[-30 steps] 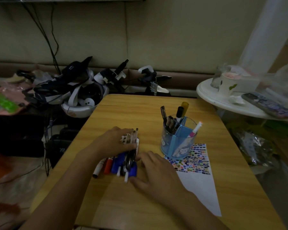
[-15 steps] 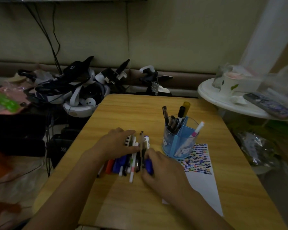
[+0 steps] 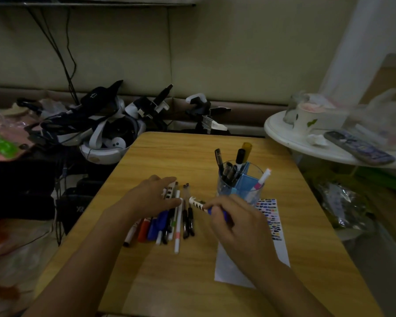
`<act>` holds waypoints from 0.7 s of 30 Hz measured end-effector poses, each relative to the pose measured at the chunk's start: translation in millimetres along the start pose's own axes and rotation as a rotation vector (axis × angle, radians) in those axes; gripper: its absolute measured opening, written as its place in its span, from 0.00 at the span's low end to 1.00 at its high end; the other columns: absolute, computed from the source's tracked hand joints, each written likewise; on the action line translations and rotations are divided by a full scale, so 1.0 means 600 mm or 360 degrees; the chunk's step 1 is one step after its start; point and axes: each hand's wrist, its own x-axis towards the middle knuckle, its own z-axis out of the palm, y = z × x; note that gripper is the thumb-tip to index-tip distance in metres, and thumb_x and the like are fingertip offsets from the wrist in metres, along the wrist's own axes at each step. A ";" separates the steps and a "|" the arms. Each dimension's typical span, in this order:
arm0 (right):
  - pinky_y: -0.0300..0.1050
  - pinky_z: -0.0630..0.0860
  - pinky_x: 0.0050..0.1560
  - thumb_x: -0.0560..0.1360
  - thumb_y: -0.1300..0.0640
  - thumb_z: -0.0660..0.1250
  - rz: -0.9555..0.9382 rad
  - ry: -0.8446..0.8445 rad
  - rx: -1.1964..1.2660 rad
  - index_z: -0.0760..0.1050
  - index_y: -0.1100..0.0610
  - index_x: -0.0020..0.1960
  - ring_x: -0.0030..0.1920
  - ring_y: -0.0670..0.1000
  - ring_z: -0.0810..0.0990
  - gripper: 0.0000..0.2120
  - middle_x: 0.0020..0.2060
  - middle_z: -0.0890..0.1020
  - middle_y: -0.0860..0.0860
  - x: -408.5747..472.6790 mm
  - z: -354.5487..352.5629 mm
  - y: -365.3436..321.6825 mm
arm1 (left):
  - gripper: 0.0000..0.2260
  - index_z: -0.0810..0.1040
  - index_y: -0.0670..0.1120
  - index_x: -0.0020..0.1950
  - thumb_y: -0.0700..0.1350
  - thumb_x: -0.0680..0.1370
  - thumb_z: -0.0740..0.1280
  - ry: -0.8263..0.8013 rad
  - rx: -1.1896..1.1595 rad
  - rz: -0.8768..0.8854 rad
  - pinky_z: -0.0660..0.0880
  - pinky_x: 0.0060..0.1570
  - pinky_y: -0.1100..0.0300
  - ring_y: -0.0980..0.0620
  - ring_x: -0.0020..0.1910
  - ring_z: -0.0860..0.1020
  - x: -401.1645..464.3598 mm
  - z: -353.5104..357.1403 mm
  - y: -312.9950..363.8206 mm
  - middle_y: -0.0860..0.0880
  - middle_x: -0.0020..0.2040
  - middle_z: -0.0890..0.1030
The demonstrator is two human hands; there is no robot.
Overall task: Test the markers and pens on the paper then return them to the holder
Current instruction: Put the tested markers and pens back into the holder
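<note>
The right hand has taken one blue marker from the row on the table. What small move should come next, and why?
Probably the left hand, resting flat on the row of loose pens, should pull off the striped white cap of the blue marker that the right hand grips. The cap is on, so it cannot yet mark the white paper with colour swatches beside the clear blue pen holder.

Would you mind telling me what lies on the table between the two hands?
In the head view, between the left hand and right hand lie a white pen and two black pens, the near edge of the pen pile.
</note>
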 end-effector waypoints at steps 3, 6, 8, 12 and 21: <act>0.35 0.66 0.30 0.82 0.47 0.54 0.0029 0.0158 0.0157 0.79 0.47 0.44 0.32 0.42 0.74 0.16 0.32 0.76 0.40 0.011 -0.027 0.001 | 0.34 0.57 0.59 0.79 0.65 0.76 0.65 0.0005 -0.0018 -0.0007 0.72 0.63 0.51 0.46 0.68 0.70 -0.002 -0.005 0.007 0.47 0.74 0.64; 0.31 0.63 0.26 0.80 0.43 0.55 0.0139 0.0263 0.0348 0.76 0.43 0.41 0.27 0.43 0.72 0.14 0.32 0.77 0.42 0.025 -0.060 0.000 | 0.33 0.58 0.58 0.79 0.64 0.77 0.63 0.0077 -0.0022 0.0071 0.73 0.61 0.52 0.47 0.66 0.71 -0.008 -0.009 0.023 0.47 0.74 0.66; 0.30 0.64 0.25 0.79 0.41 0.60 0.0225 0.0338 0.0406 0.76 0.46 0.41 0.27 0.42 0.72 0.13 0.33 0.77 0.45 0.035 -0.082 0.002 | 0.31 0.58 0.58 0.79 0.64 0.78 0.63 0.0154 -0.0043 0.0158 0.72 0.62 0.51 0.48 0.66 0.71 -0.010 -0.011 0.036 0.47 0.73 0.67; 0.30 0.70 0.31 0.75 0.49 0.69 0.0340 0.0434 0.0552 0.76 0.50 0.42 0.33 0.41 0.75 0.06 0.34 0.77 0.41 0.048 -0.116 0.020 | 0.29 0.60 0.58 0.79 0.59 0.80 0.64 0.0363 -0.0091 0.0330 0.70 0.63 0.54 0.50 0.66 0.70 -0.009 -0.014 0.065 0.50 0.71 0.69; 0.40 0.70 0.31 0.75 0.48 0.69 0.0461 0.0545 0.0673 0.77 0.55 0.42 0.31 0.46 0.71 0.11 0.29 0.73 0.52 0.052 -0.118 0.045 | 0.22 0.65 0.61 0.75 0.49 0.82 0.63 0.0346 -0.0475 0.0686 0.67 0.57 0.65 0.60 0.64 0.70 -0.009 -0.007 0.127 0.56 0.67 0.71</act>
